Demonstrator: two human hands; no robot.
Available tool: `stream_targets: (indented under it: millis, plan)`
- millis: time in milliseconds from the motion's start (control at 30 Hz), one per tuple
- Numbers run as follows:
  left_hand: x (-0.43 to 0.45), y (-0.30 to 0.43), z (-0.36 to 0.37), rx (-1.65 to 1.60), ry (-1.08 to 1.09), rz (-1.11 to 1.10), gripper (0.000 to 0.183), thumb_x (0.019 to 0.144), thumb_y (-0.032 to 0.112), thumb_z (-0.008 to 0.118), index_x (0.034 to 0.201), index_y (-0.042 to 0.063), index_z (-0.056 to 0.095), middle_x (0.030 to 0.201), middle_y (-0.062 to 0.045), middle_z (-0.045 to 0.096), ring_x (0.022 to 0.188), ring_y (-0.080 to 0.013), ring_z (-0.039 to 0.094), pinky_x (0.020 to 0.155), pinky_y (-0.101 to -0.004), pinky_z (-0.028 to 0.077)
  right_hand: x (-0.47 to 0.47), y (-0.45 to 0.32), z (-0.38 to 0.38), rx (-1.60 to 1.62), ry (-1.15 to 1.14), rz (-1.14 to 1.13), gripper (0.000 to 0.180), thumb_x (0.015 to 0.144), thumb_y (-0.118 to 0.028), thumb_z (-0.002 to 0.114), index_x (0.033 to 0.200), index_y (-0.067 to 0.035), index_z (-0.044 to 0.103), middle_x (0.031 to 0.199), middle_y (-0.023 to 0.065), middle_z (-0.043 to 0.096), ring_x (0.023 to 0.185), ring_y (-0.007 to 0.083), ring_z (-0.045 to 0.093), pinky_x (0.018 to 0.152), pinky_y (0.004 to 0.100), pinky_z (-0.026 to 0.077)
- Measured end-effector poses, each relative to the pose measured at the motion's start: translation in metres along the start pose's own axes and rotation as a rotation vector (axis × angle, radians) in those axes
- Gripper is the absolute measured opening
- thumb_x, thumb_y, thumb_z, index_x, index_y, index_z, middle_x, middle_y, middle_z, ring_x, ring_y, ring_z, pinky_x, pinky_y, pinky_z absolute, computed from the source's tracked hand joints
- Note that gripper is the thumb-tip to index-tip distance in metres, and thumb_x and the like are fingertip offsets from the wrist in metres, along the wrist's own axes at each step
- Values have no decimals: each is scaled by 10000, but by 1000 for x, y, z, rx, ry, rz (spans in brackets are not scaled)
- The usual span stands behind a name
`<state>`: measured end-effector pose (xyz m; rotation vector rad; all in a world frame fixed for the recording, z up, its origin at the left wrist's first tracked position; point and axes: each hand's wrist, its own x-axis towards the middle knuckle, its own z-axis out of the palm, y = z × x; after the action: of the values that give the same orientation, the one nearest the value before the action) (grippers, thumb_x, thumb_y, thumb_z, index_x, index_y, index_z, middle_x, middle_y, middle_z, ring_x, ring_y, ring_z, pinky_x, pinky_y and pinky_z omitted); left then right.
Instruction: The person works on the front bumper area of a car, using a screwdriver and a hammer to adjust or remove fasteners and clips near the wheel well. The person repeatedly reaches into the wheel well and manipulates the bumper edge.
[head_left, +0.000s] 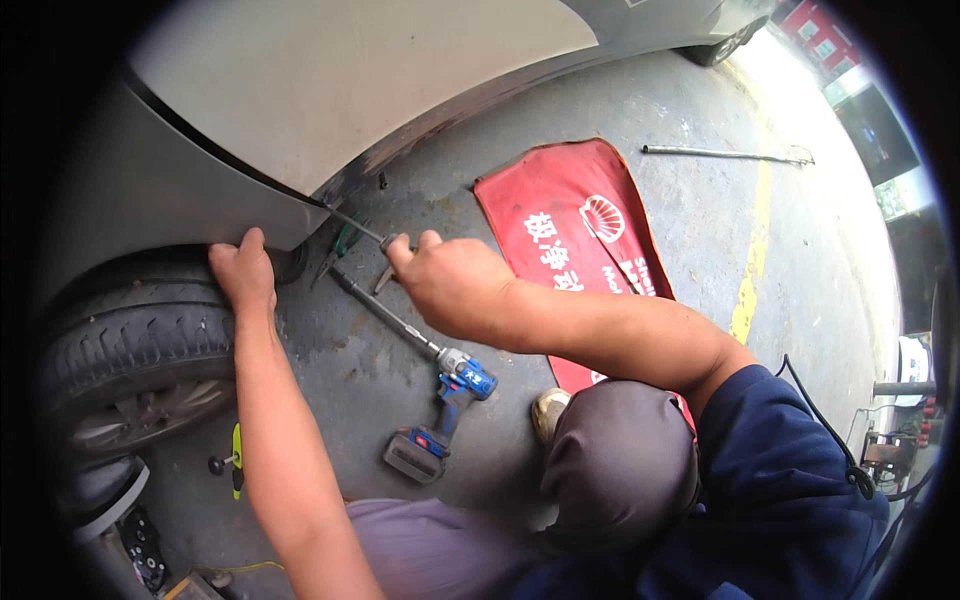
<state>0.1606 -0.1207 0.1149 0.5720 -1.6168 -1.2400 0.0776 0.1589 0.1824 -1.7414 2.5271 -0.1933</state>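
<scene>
My right hand (450, 281) is closed around the handle of a screwdriver. The shaft of the screwdriver (358, 225) reaches to the lower end of the gap between the car's door (360, 82) and its light-coloured fender (180, 180). My left hand (246, 271) grips the lower edge of the fender at the wheel arch, above the tyre (150, 334); some of its fingers are hidden behind that edge. Green-handled pliers (346, 238) lie on the floor just under the screwdriver. Close by rests a blue cordless impact wrench (465, 375) with a long extension and socket.
A red mat (562, 202) bearing writing lies right of my right hand. Farther off is a metal tube (712, 154). A small dark bolt (383, 180) sits near the sill. A yellow-green tool (238, 459) is beside my left forearm. My knee (622, 442) rises near the mat.
</scene>
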Motion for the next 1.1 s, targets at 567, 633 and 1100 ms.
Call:
stream_targets:
  millis: [567, 633, 1100]
  plan:
    - [25, -39, -24, 77, 43, -3, 146, 820, -17, 660, 936, -92, 709, 974, -78, 716, 889, -155, 656, 845, -271, 486, -3, 78, 50, 480, 174, 202, 371, 842, -132, 652, 1188, -4, 606, 950, 270, 689, 921, 430, 675, 804, 472, 543]
    - [26, -40, -24, 108, 39, 21, 158, 820, -13, 667, 933, -116, 705, 975, -85, 717, 887, -157, 658, 842, -274, 491, -2, 73, 52, 490, 156, 184, 325, 813, -132, 603, 1097, 25, 618, 915, 289, 681, 921, 455, 658, 849, 511, 530]
    - [23, -33, -24, 151, 97, -46, 132, 797, -37, 664, 881, -133, 697, 933, -71, 694, 825, -132, 635, 778, -256, 484, 77, 179, -24, 362, 11, -443, 466, 718, -7, 582, 1152, -81, 732, 1065, 134, 745, 978, 257, 720, 889, 353, 571]
